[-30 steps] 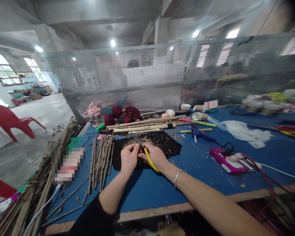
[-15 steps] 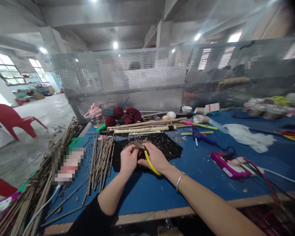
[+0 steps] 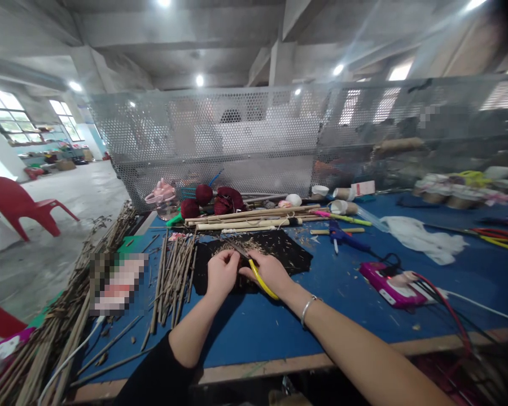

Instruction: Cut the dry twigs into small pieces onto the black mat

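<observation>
My right hand (image 3: 267, 273) is wrapped round scissors with a yellow handle (image 3: 262, 280), their blades angled up to the left. Beside them my left hand (image 3: 223, 273) has thumb and fingertips pressed together; whatever it pinches is too small to make out. Both hands are over a black cloth (image 3: 294, 252) strewn with short cut bits (image 3: 258, 242). Thin brown sticks (image 3: 175, 276) lie in a loose pile left of the cloth.
Long poles (image 3: 245, 224) and dark red balls (image 3: 204, 194) lie behind the cloth. A blue glue gun (image 3: 342, 237), a purple power strip (image 3: 392, 285) with cords and a white plastic bag (image 3: 423, 237) are rightward. Dried stalks (image 3: 63, 316) line the left edge.
The scissor blades show more clearly between my hands, and the dark reddish bit under my fingers is no longer visible. My hands have hardly moved.
</observation>
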Available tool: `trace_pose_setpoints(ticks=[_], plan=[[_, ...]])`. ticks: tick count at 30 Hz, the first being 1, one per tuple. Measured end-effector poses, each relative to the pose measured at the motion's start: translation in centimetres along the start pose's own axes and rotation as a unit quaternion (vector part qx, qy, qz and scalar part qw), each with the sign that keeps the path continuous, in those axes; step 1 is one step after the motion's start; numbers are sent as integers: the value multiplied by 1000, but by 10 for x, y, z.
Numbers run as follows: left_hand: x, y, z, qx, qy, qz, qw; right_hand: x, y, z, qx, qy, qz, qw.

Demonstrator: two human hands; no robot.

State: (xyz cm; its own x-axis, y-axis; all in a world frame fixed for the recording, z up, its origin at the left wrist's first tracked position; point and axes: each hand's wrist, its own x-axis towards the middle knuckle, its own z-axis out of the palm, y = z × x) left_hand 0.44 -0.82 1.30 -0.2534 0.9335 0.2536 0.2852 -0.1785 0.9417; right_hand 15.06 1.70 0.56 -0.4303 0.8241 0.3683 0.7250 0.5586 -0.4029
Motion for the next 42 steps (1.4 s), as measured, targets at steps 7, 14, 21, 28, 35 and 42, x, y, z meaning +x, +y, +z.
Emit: trace_pose_setpoints(ticks=[7, 14, 21, 28, 35, 42], plan=[[4, -2, -5, 77, 62, 12, 995, 4, 8, -12, 13, 74, 29, 997], [-1, 6, -28, 112, 123, 82, 983, -5, 48, -17, 37, 169, 138, 975], [9, -2, -100, 448, 13, -55, 892, -3, 62, -19, 117, 226, 153, 955], [20, -5, -99, 332, 113, 36, 936, -5, 58, -13, 111, 191, 135, 966], [54, 59, -110, 182, 271, 166, 931, -5, 53, -16, 89, 165, 132, 973], [-10, 78, -130, 306, 183, 80, 931, -6, 54, -14, 81, 156, 131, 976]])
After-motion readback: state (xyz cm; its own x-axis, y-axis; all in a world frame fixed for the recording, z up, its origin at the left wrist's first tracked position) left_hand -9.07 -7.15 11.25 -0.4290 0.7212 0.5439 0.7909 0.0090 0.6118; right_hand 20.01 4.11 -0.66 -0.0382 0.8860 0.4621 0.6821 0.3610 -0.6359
